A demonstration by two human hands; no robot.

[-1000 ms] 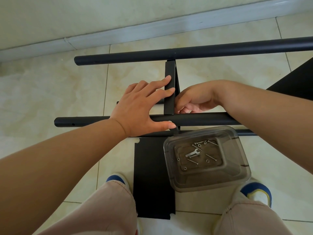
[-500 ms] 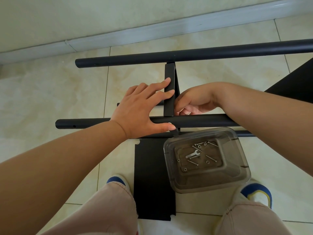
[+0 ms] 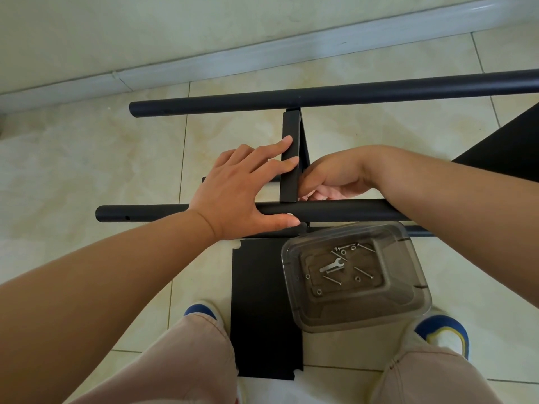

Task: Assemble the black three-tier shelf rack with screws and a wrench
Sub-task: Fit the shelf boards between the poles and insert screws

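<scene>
Two black tubes run left to right across the floor: a far tube (image 3: 320, 96) and a near tube (image 3: 344, 210). A black shelf panel (image 3: 290, 147) stands on edge between them. My left hand (image 3: 242, 191) lies over the near tube, its straight fingers pressing the panel's left face and its thumb along the tube. My right hand (image 3: 332, 177) is on the panel's right side, just above the near tube, with fingers curled at the joint; what they pinch is hidden. A small silver wrench (image 3: 331, 265) and several screws lie in a clear plastic tub (image 3: 408, 304).
Another black shelf panel (image 3: 262, 310) lies flat on the tiled floor between my feet, partly under the tub. A further black panel (image 3: 507, 144) shows at the right edge. A wall skirting (image 3: 262, 55) runs behind the far tube. My knees and shoes fill the bottom.
The view has shifted slightly, so the rack sits a little lower in frame. Both hands keep the same places on the panel and the near tube.
</scene>
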